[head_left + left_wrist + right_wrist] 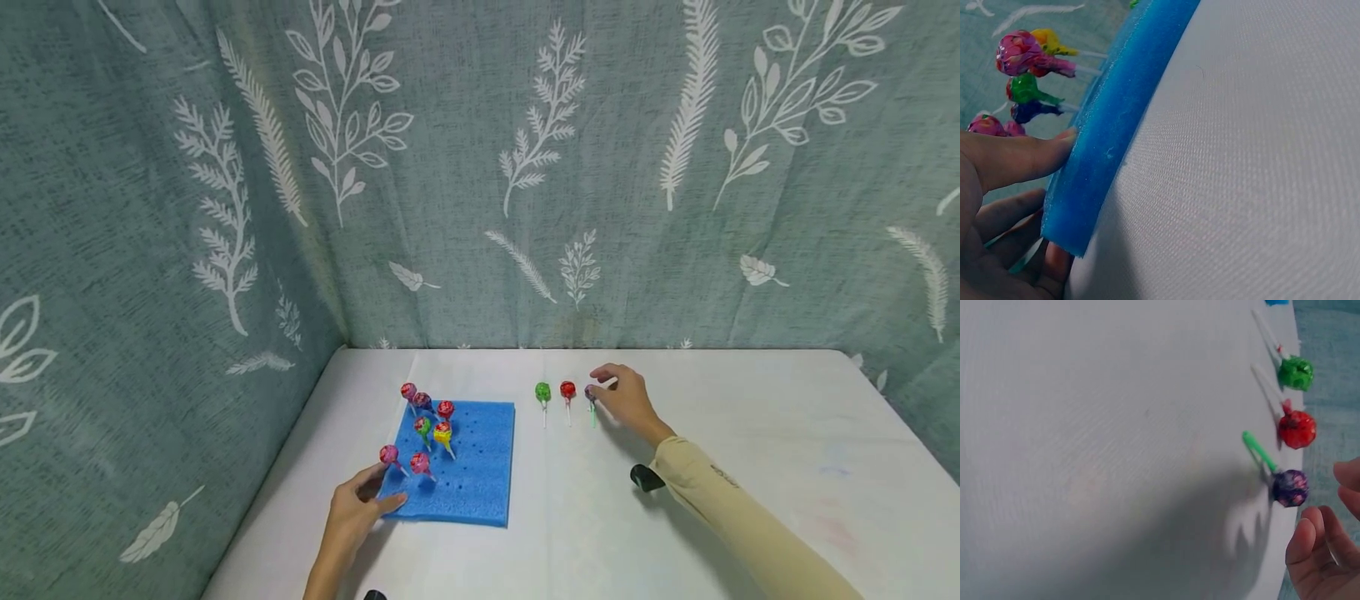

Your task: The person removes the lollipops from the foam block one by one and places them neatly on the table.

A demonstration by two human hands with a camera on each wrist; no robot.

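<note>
My left hand grips the near left corner of a blue foam block. In the left wrist view its thumb presses the top face, with the other fingers at the block's side. Several wrapped lollipops, among them a yellow one and a green one, stand stuck in the foam by their sticks. My right hand hovers at a purple lollipop with a green stick. The right wrist view shows its fingers bent loosely, apart from the candy.
A red lollipop and a green-wrapped lollipop lie in a row left of the purple one, sticks toward me. All rest on a white table. Patterned curtains hang behind the table and along its left side.
</note>
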